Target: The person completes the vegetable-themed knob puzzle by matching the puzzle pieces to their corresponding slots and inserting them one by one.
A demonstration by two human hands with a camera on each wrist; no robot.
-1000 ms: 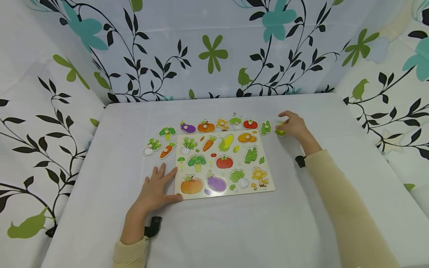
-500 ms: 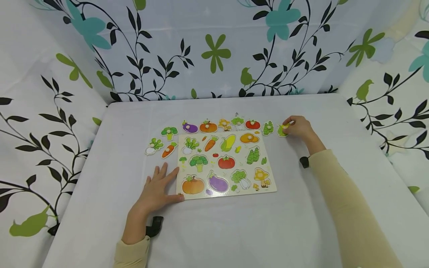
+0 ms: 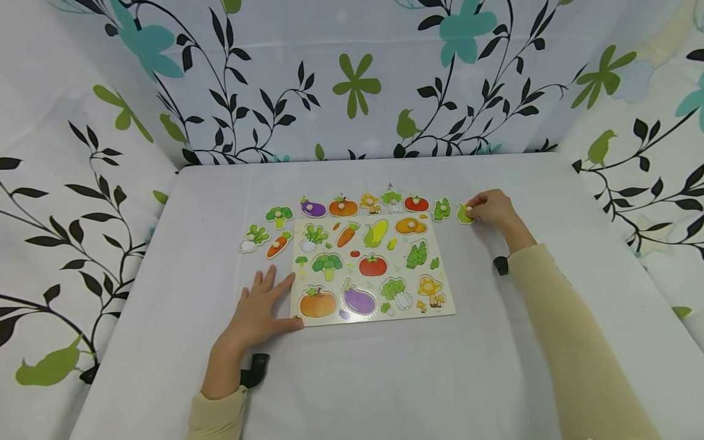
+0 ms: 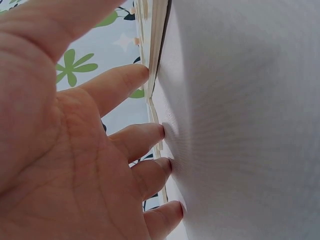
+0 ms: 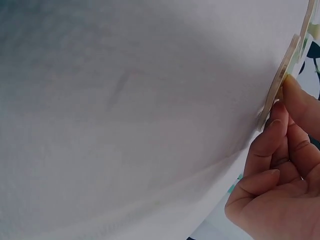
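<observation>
The right fingers (image 3: 478,208) are pinching the yellow-green piece (image 3: 463,214), extending leftward from them; left fingers (image 3: 283,286), spread, are touching the board (image 3: 397,260).

Right grip (image 3: 494,209) pinches a yellow-and-green piece (image 3: 462,213). To its left: green asparagus piece (image 3: 442,209), red tomato piece (image 3: 416,204), green-and-white cabbage piece (image 3: 392,200), yellow mushroom piece (image 3: 370,203), orange pumpkin piece (image 3: 343,207), purple eggplant piece (image 3: 313,208). Beyond left grip (image 3: 255,313): green broccoli piece (image 3: 279,216), orange carrot piece (image 3: 278,245), white radish piece (image 3: 252,241) with green leaves. Touching left grip: cream board (image 3: 404,313), multicoloured vegetable print. Under both grips: plain white worktop (image 3: 396,379). Behind the grips: beige sleeves (image 3: 566,330). Ahead of the grips: pale curtain (image 3: 308,49), teal and green flowers, black leafy sprigs.
</observation>
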